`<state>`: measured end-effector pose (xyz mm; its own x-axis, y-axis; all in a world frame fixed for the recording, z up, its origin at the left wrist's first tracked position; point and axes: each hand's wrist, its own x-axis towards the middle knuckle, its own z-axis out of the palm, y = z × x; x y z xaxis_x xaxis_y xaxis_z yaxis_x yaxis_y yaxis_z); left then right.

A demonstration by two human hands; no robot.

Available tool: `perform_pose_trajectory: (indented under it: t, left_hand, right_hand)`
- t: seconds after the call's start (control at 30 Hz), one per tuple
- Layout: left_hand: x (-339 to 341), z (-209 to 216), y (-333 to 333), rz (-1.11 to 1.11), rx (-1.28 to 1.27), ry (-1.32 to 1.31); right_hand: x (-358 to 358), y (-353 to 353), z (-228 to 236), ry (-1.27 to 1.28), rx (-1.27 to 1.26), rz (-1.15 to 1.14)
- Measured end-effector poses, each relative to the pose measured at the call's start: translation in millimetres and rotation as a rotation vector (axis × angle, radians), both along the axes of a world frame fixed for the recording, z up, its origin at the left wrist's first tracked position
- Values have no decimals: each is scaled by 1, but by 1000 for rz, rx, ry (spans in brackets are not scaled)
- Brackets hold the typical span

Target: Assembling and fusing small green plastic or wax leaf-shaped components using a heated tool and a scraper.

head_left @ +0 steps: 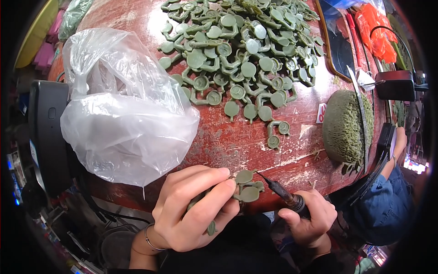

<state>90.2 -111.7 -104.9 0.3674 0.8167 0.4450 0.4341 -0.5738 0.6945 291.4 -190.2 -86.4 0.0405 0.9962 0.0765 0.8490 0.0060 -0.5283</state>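
Observation:
My left hand (194,208) is closed around a few small green wax pieces (249,193) with flat round discs, held just above the table's near edge. Some of the green shows below the palm, and the rest is hidden by the fingers. In my right hand (312,217) is a dark wax pen (284,194), its thin bent tip pointing up and left. That tip is at or very close to the upper disc; whether it touches, I cannot tell. Beyond my hands a loose two-disc green piece (273,141) lies on the worn red table (219,146).
A large heap of green wax pieces (196,58) covers the far middle. At left are a clear plastic bag (132,132) and a black device (48,114). To the right stand a crumbly green block (335,128), a long metal blade (358,105) and a dark red box (397,86). Another person's arm (390,166) shows beyond.

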Motion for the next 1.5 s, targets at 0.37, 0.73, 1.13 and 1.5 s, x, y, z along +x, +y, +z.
perform_pose_trajectory:
  t: [0.37,0.73,1.13,1.5]
  left_hand:
    - [-2,4,-1,2,-4,12]
    - [0,0,0,-1,-20,-3]
    - [0,0,-1,12,-24,-9]
    - [0,1,1,-6,-29,-17]
  right_hand:
    - [-1,0,3,31,-6,-6]
    - [-1,0,1,-23,-24,-22]
    - [0,2,0,49,-8,-18]
    - [0,2,-1,22,-7,-17]
